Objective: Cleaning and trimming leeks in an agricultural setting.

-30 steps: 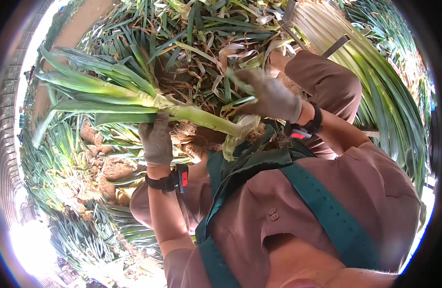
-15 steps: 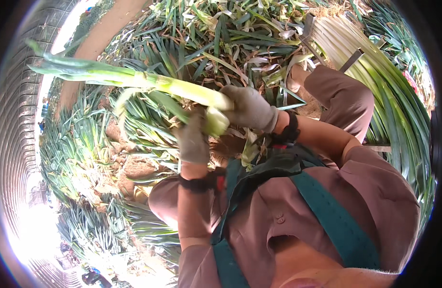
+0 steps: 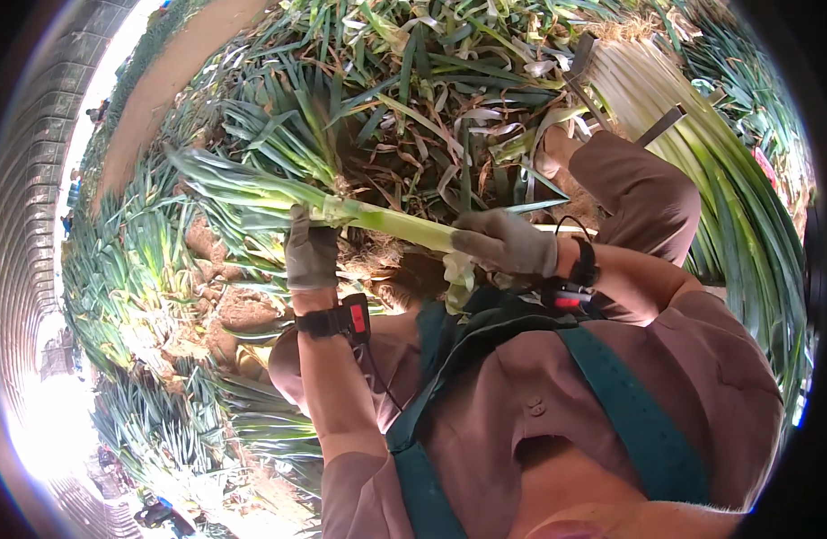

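The right hand (image 3: pixel 508 244) hides the leek (image 3: pixel 400 224) at its three-o'clock end; toward five o'clock, the person (image 3: pixel 472 395) is cut off.

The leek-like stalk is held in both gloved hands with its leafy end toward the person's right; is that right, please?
Not quite: the head view shows the leafy end of the leek-like stalk toward the person's left; the left hand and right hand, both gloved, do hold it.

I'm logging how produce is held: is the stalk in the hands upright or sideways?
Sideways: the stalk stretches across from the left hand to the right hand, its leaves pointing left.
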### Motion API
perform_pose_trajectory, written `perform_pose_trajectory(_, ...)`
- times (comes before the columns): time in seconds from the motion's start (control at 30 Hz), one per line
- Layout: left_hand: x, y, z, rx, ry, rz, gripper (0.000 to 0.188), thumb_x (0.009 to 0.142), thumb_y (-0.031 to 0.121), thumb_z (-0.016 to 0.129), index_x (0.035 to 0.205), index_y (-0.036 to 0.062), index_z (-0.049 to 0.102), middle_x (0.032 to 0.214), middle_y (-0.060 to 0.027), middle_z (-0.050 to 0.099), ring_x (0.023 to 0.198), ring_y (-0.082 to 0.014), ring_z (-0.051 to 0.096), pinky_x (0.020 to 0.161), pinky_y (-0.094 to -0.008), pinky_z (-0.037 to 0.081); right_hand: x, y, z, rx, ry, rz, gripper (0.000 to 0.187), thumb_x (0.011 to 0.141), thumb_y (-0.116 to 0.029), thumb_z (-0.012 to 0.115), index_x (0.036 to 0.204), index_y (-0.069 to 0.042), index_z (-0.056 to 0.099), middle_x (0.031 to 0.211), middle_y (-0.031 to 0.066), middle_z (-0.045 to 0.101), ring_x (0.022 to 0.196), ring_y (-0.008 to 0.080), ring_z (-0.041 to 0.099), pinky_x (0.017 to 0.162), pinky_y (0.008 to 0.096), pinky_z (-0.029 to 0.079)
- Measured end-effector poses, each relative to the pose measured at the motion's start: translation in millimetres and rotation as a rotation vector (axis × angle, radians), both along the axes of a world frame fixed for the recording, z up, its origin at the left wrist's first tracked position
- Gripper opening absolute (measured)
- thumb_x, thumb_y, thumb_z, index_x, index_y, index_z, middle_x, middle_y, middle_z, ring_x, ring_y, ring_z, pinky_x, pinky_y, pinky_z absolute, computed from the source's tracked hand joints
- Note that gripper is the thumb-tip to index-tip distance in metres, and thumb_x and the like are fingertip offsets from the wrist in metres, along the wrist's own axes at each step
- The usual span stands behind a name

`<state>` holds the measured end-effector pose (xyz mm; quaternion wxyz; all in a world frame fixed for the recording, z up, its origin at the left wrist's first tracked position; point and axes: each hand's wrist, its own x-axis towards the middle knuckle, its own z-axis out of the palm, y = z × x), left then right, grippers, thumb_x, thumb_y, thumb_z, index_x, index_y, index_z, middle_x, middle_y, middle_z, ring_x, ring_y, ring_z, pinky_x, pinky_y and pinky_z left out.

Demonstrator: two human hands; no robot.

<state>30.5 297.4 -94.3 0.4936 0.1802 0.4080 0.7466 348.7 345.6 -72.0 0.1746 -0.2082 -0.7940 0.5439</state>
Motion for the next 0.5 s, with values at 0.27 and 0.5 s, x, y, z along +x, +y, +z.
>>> perform_pose_trajectory(0.27,41,13,33,0.016,0.275,0.146,0.036,0.093,0.014,0.065,0.123,-0.0016,0.056,0.112,-0.0098,0.063,0.098,-0.0193,0.062,0.086,-0.0324,0.052,-96,69,53,0.210,0.296,-0.069,0.029,0.084,-0.027,0.070,0.099,-0.002,0.066,0.074,0.0054,0.065,0.067,0.0135,0.062,0.061,0.0309,0.049)
perform_pose_trajectory(0.5,48,-3,38,0.015,0.360,0.185,0.042,0.088,0.009,0.070,0.126,-0.0015,0.055,0.115,-0.0067,0.063,0.100,-0.0169,0.062,0.088,-0.0309,0.051,-124,65,36,0.083,0.216,0.007,0.026,0.084,-0.026,0.068,0.094,-0.002,0.067,0.071,0.0050,0.064,0.065,0.0134,0.061,0.059,0.0307,0.048)
